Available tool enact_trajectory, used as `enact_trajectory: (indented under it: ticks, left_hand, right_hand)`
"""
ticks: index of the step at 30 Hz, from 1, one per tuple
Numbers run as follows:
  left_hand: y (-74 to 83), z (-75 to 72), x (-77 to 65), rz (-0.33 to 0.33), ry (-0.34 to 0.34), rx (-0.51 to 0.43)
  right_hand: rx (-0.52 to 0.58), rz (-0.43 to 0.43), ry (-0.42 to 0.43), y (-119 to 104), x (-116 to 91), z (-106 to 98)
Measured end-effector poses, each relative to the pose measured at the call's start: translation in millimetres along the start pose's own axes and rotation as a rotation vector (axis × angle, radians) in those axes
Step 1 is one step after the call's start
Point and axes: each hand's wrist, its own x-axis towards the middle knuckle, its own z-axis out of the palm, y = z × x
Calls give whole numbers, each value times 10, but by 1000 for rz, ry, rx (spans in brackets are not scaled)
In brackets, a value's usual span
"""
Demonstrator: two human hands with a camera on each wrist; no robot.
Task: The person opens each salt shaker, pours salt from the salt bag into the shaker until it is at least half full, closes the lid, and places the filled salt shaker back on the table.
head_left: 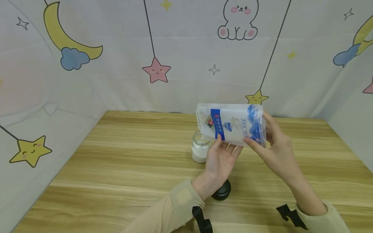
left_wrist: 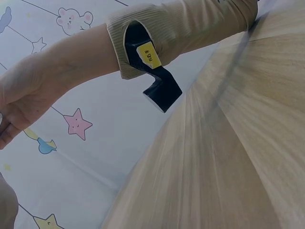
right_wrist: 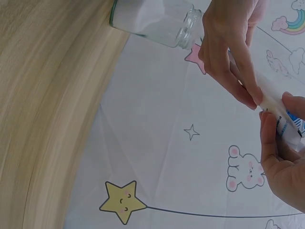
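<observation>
A white-and-blue salt bag (head_left: 237, 124) lies tilted on its side in the air, its left end over the mouth of a glass jar (head_left: 200, 149). White grains fill part of the jar. Under the bag my left hand (head_left: 220, 160) is turned palm up, thumb on the printed front and fingers behind the lower edge. My right hand (head_left: 275, 145) grips the bag's right end between thumb and fingers. The right wrist view shows both hands on the bag (right_wrist: 286, 126), with the jar (right_wrist: 157, 19) near the left hand (right_wrist: 228, 52). In the left wrist view the right hand (left_wrist: 24, 105) is partly cut off.
A round black lid (head_left: 222, 191) lies on the wooden table (head_left: 131, 161), partly hidden by the left wrist. A white cloth (head_left: 186, 87) printed with stars, moons and a bear stands behind and along the sides. Both sleeves carry black wrist mounts (head_left: 201, 220).
</observation>
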Motion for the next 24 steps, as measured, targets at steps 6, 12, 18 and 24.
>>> enact_trajectory:
  ticks: [6, 12, 18, 24]
  left_hand:
    - [2, 5, 4, -1, 8, -7]
    - [-3, -3, 7, 6, 15, -4]
    - [3, -1, 5, 0, 24, -4]
    - [8, 8, -5, -8, 18, -13]
  right_hand:
    - [0, -10, 11, 5, 2, 10]
    - [1, -18, 18, 6, 2, 17]
    - [-4, -16, 15, 11, 0, 22]
    - [-9, 4, 0, 9, 3, 12]
